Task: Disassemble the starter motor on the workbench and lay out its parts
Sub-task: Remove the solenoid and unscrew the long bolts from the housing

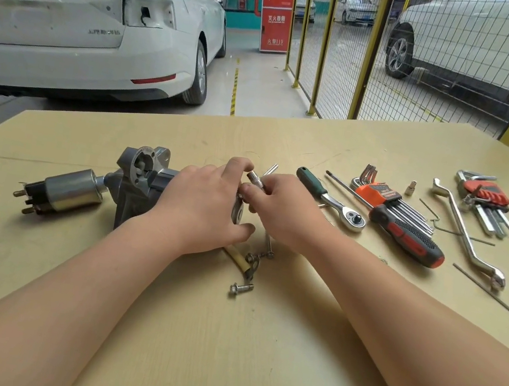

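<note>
On the workbench (256,343) the starter motor (134,187) lies on its side, left of centre. Its right end is hidden under the left hand (204,205), which curls round a metal piece (237,212). Touching it, the right hand (287,211) pinches a small silver socket (256,179).

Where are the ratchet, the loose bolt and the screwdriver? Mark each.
ratchet (333,202), head view, metal neck below the green grip
bolt (241,289), head view, middle of its shank
screwdriver (406,238), head view, red-and-black handle
</note>
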The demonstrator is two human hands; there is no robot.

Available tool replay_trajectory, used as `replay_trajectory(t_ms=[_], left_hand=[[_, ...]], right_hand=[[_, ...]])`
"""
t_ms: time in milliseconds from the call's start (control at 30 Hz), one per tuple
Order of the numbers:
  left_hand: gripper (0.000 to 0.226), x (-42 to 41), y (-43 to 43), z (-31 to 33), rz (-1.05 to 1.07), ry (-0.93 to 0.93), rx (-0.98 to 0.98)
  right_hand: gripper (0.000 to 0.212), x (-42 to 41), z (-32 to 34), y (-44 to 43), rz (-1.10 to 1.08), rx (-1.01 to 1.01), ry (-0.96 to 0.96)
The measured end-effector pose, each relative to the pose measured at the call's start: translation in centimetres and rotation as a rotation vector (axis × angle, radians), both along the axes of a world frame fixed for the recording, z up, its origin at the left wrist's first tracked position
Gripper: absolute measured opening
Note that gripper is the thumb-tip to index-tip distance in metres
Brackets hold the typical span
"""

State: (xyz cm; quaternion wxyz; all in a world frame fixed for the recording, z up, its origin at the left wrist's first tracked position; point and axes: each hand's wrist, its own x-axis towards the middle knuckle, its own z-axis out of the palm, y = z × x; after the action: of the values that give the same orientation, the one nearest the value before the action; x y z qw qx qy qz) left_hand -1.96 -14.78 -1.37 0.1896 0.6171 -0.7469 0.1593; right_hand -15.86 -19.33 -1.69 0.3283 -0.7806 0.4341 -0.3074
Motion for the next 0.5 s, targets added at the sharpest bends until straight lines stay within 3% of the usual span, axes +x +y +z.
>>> replay_trajectory(t_ms=[67,200,367,500], left_hand=[[0.075,0.06,-0.05,-0.01,-0.004,0.005,0.025],[0.078,0.12,-0.13,0.0,0.01,-0.003,0.039],[0.074,-0.05,0.0,0.01,-0.002,0.002,-0.002],[0.072,-0.01,-0.05,0.07,-0.002,0.007,0.026]], right_hand=[[0.019,-0.24,0.13,-0.04,0.01,0.013,-0.042],[0.007,-0.47,0.1,-0.18,-0.03,0.054,-0.111],[0.042,0.15,-0.17,0.06,-0.03,-0.02,-0.016],[0.029,-0.21,0.12,-0.18,0.025,0.029,-0.043]])
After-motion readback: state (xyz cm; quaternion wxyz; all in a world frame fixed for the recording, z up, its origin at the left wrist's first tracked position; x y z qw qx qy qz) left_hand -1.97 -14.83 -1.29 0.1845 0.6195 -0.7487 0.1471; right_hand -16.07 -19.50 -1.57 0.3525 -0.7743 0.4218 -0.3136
